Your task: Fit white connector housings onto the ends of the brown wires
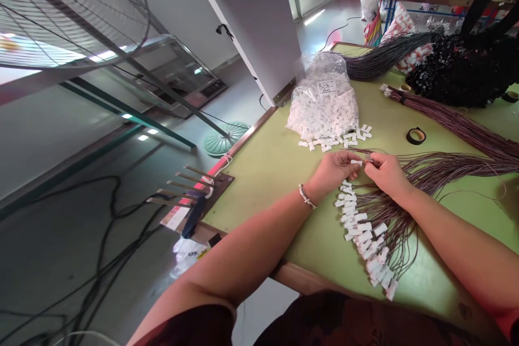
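My left hand (pixel 334 172) pinches a small white connector (pixel 356 162) between thumb and fingers. Close beside it on the right, my right hand (pixel 388 175) is closed on the ends of thin brown wires (pixel 441 165). A small gap separates the connector from the wire ends. Below both hands, many wires tipped with white connectors (pixel 365 237) lie in a slanting row on the green table (pixel 259 184). Beyond my hands stands a clear plastic bag (pixel 324 97) full of white connectors, with loose ones (pixel 326 146) spilled at its front edge.
A tape roll (pixel 416 135) lies right of the bag. Another brown wire bundle (pixel 458 116) and a large black heap (pixel 466 70) are at the back right. A metal-pronged rack (pixel 217 189) sits on the table's left edge. A fan (pixel 73 11) stands at the upper left.
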Tool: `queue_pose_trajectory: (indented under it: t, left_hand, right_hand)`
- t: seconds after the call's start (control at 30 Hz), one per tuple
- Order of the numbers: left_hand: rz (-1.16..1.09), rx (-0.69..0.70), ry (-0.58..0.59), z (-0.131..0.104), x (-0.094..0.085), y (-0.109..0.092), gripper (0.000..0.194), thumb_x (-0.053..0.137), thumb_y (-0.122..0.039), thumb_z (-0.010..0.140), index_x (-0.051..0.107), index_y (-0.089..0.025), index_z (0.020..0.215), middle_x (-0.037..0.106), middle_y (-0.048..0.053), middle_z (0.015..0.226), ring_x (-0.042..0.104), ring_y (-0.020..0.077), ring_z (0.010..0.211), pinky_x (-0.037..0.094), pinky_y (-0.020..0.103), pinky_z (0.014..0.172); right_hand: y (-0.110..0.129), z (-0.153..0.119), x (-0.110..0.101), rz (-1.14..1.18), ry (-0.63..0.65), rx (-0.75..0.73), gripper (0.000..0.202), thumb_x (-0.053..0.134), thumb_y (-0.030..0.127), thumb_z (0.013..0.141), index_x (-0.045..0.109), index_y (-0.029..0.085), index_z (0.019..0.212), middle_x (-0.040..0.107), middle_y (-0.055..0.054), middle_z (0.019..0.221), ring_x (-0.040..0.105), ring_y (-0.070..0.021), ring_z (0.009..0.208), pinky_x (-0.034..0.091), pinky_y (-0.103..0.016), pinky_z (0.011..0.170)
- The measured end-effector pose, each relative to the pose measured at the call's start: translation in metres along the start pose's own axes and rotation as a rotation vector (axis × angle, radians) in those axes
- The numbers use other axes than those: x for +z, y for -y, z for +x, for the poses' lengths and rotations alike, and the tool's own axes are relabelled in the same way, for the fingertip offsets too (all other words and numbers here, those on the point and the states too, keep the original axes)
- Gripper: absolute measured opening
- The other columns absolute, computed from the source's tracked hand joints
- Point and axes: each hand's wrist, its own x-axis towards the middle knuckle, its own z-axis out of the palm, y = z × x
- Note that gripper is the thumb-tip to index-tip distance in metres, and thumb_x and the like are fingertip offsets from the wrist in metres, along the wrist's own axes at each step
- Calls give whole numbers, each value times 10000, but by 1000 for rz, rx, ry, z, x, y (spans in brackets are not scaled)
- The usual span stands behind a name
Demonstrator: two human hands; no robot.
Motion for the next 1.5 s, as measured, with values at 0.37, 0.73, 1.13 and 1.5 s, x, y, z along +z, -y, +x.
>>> queue_pose_trajectory:
  t: [0.37,0.73,1.13,1.5]
  left_hand:
    - [-16,41,55,0,-1,-1,146,680,-164,715,643,-101,842,606,-19,546,558,64,489,499,198,524]
    - [265,315,-16,-1,2,1,61,589,-140,779,650,-135,784,619,13,685,573,87,596,505,228,600]
    - [-1,72,136,-4,-3,-12,381,699,-192,728,559,-129,1076,646,15,731,621,89,580,530,211,564]
    - [-105,-68,74,-3,-3,-12,163,719,-200,710,599,-99,753,627,-5,558,568,53,463,480,161,479]
  right_hand:
    - [5,0,-6,159,68,114,136,482,266,655,441,191,550,310,60,487,266,-85,487,231,-235,462]
    - [2,7,-4,448,109,313,89,497,273,579,482,188,560,330,79,439,244,-65,431,190,-229,452]
    - [-2,9,-8,501,113,400,78,515,264,599,494,191,582,288,93,406,220,-64,394,152,-234,430]
    - [6,1,-5,100,69,71,155,467,260,649,415,188,522,311,55,489,265,-81,491,226,-243,479]
